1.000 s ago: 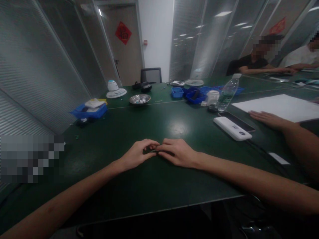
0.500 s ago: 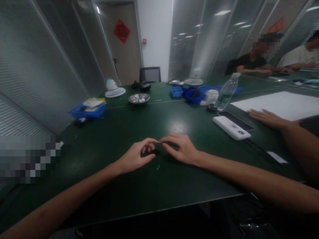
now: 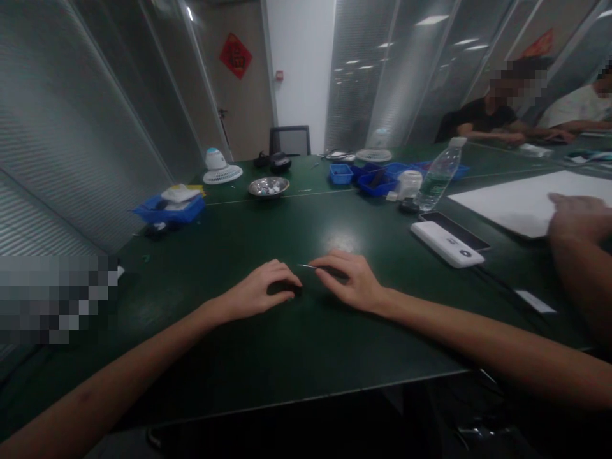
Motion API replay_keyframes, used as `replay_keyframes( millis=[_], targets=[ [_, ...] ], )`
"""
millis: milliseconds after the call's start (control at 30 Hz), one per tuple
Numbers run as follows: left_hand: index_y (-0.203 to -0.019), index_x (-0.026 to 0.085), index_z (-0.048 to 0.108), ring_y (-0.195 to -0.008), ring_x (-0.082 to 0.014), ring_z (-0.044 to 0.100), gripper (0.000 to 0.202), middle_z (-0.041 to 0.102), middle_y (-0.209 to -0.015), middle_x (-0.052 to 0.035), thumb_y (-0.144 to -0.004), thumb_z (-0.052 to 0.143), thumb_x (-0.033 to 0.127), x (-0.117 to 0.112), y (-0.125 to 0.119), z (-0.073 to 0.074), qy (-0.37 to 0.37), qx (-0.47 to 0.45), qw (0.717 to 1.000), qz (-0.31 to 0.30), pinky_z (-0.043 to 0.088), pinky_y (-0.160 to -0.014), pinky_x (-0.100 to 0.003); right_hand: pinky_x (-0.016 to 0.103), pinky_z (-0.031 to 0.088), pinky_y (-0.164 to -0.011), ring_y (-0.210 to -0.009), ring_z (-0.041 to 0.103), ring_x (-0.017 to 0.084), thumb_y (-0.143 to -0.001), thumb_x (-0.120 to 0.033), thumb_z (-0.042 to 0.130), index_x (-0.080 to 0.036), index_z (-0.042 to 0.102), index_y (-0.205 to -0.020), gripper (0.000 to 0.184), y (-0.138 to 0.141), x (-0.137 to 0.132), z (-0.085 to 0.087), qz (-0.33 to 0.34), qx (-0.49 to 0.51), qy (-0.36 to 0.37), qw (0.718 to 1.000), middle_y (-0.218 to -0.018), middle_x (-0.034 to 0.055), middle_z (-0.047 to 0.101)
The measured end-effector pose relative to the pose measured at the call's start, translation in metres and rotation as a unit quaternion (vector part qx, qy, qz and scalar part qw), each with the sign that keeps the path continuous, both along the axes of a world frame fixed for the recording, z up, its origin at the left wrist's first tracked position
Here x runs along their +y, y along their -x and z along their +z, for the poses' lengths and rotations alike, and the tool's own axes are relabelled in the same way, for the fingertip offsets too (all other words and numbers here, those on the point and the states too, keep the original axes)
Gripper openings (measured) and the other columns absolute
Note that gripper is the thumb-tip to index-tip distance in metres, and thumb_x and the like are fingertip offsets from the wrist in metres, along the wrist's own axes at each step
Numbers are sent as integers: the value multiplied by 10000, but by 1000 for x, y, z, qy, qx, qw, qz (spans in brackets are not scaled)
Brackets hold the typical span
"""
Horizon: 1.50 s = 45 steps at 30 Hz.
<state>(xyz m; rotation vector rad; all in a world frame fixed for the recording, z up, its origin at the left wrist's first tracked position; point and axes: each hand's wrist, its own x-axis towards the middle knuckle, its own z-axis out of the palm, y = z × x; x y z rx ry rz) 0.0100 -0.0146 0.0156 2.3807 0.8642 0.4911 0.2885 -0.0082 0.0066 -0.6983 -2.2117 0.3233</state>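
In right fingers, thin rod leftward

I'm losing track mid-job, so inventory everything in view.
Thin metallic rod: 1, silvery, centre.
Tabletop: 1, dark green, spanning the view.
Round metal bowl: 1, silvery, far left of centre.
Plastic bins: several, blue, far side, left and right.
Clear plastic bottle: 1, green label, right.
Squat jar: 1, whitish, by bottle.
Oblong device: 1, white, before bottle.
Phone-like slab: 1, dark, behind device.
Flat sheet: 1, white, right.
Plastic fans: 2, white, far side.
Mesh chair: 1, black, beyond tabletop.
Diamond sign: 1, red, far door.
Seated people: 2, black and white tops, far right.
Another person's hand: 1, by sheet.
Other small items: blurred, uncounted.
Left hand: 1, bare, left of rod.
Right hand: 1, bare, pinching rod.
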Motion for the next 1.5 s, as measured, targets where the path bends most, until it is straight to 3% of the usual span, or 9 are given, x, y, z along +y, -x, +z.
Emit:
replay_keyframes(
  millis=[133,300,433,567,667,900,1167,1367,1500],
  targets=[
    [-1249,251,699,-1192,-258,569,306,675,-1251,-86,-1008,580,397,38,47,-3,-37,27,996,72,441,-1058,-430,306,519,-693,-786,648,173,-1044,-306,548,-183,720,-1186,255,-1,0,0,6,-13,0,1000,-989,71,717],
    [-1269,240,692,-1255,-302,561,480,666,-1328,-98,-945,590,578,80,137,-10,-53,73,970,226,466,-1053,-455,305,519,-697,-786,650,171,-1043,-301,552,-177,717,-1185,250,-1,0,-1,7,-17,3,1000,-984,69,714],
    [-1239,216,713,-1231,-310,597,583,678,-1335,-106,-884,602,664,95,203,-18,-74,73,945,312,459,-1071,-451,309,522,-695,-783,647,174,-1046,-311,539,-183,719,-1190,263,-1,0,0,3,-26,2,1000,-990,70,716],
    [-1167,194,734,-1187,-321,626,616,700,-1299,-119,-861,574,704,98,239,-23,-93,82,918,378,451,-1080,-468,317,528,-709,-772,645,174,-1047,-319,533,-177,722,-1178,270,0,0,0,3,-26,2,1000,-976,70,717],
    [-1133,194,735,-1206,-341,611,552,701,-1278,-129,-868,565,646,96,246,-18,-135,99,907,386,441,-1086,-486,316,530,-710,-783,649,175,-1048,-318,533,-180,716,-1183,266,1,0,1,6,-24,3,1000,-991,71,715],
    [-1046,244,788,-1214,-309,582,376,717,-1256,-103,-867,571,493,99,233,3,-138,158,942,260,405,-1081,-478,310,517,-697,-783,647,170,-1047,-311,543,-176,712,-1190,260,0,0,-1,11,-26,5,1000,-985,63,706],
    [-1068,247,783,-1112,-301,590,406,733,-1159,-97,-924,517,519,103,235,-2,-143,227,935,233,433,-989,-414,309,521,-703,-784,644,170,-1050,-322,540,-183,712,-1208,271,-1,1,-3,12,-31,10,999,-1005,68,712],
    [-1082,200,747,-1040,-303,643,429,737,-1127,-124,-912,546,538,102,249,-8,-166,204,922,283,471,-937,-395,300,511,-689,-770,645,165,-1048,-307,541,-181,718,-1199,264,0,1,-3,9,-31,7,999,-978,65,713],
    [-1107,172,727,-934,-247,669,400,754,-1077,-96,-888,623,491,100,252,-8,-168,117,900,386,487,-890,-339,301,515,-696,-776,650,166,-1049,-312,543,-180,718,-1189,260,0,2,-5,11,-32,2,999,-975,65,714]
  ],
)
